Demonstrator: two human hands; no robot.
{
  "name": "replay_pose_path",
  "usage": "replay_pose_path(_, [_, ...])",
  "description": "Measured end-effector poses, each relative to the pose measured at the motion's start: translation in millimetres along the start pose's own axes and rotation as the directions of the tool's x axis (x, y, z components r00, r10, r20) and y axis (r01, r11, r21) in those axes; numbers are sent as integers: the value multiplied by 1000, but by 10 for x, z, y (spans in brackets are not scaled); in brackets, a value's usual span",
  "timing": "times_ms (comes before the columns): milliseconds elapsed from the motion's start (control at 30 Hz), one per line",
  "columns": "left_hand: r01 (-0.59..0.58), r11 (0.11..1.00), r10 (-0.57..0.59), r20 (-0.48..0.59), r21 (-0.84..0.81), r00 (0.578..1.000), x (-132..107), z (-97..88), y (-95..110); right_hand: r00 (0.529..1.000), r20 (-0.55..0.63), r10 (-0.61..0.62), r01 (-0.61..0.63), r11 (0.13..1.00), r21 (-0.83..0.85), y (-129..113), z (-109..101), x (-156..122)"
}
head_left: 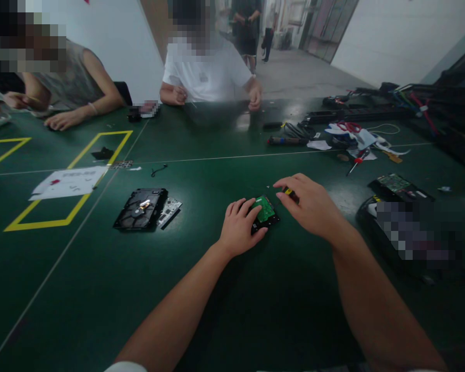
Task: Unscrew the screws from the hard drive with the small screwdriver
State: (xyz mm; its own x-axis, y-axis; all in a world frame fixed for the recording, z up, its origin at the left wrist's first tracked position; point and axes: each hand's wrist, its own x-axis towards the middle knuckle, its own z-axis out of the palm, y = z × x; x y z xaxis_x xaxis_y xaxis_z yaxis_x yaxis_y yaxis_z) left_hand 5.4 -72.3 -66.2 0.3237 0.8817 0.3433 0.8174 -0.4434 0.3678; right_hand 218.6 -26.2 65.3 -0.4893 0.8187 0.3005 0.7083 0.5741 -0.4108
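My left hand [238, 225] lies over a hard drive [271, 221], its fingers across the top and the thumb along the near edge. The drive's green circuit board [264, 207] faces up and is partly hidden by my fingers. To the right and slightly above the table, my right hand [308, 204] is curled around a small black-and-yellow tool [290, 194]. Most of that tool is hidden in the palm, and its exact kind does not show. My right thumb and index finger are apart at their tips. Tiny bright bits, perhaps screws [268, 186], lie just beyond the drive.
Left of me are another hard drive [141, 209] and a loose circuit board [169, 212]. A paper sheet [67, 182] lies across yellow tape. At right are a screwdriver [357, 163], cables [298, 130], a circuit board [399, 186] and a blurred dark item [411, 227]. People sit opposite.
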Motion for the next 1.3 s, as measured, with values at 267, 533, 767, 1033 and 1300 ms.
replay_pose_path(267, [39, 998, -39, -1, 54, 999, 15, 27, 10, 991, -79, 112, -97, 979, 178, -1, 68, 21])
replay_pose_path(533, [91, 995, -90, -25, 39, 996, 100, 59, -21, 983, -151, 104, -56, 954, 296, 50, 150, 74])
replay_pose_path(767, [98, 995, -96, -51, 36, 994, 56, 22, 3, 975, -69, 211, -124, 775, 620, 54, 183, 98])
replay_pose_path(1033, [102, 994, -100, -50, 32, 994, 45, 19, 6, 987, 4, 164, -133, 786, 604, 79, 140, 97])
replay_pose_path(1300, [93, 995, -92, -44, 30, 995, 48, 19, -1, 955, -69, 288, -181, 754, 632, 140, 219, 103])
